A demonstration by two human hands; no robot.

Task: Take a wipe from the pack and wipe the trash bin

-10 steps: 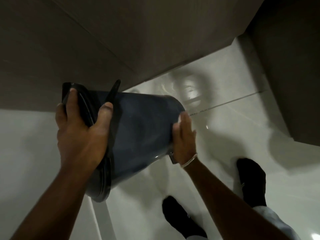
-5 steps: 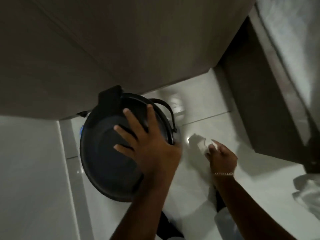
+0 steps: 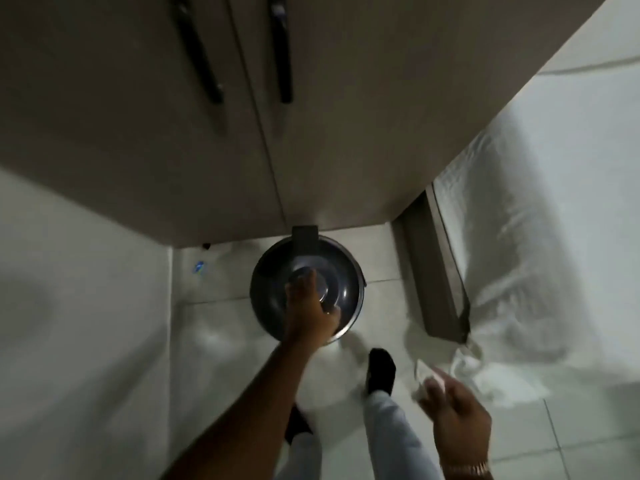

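— What does the person wear on the arms?

— Both forearms are bare, with no sleeves in view. On the right wrist there is a thin metal link bracelet [image 3: 467, 468].

— And lower down?

— Light grey-white trousers [image 3: 391, 424] cover the legs. The foot near the middle is in a black sock or shoe [image 3: 381, 370]; the picture is too blurred to say which.

The bin [image 3: 304, 289] is round, dark blue-grey and glossy, upright on the floor with its lid shut and a dark hinge tab at its far rim; it sits under the left hand [image 3: 313, 315]. The wipe [image 3: 427, 375], white and crumpled, is pinched in the right hand [image 3: 457, 414], near the bin's right side but apart from it.
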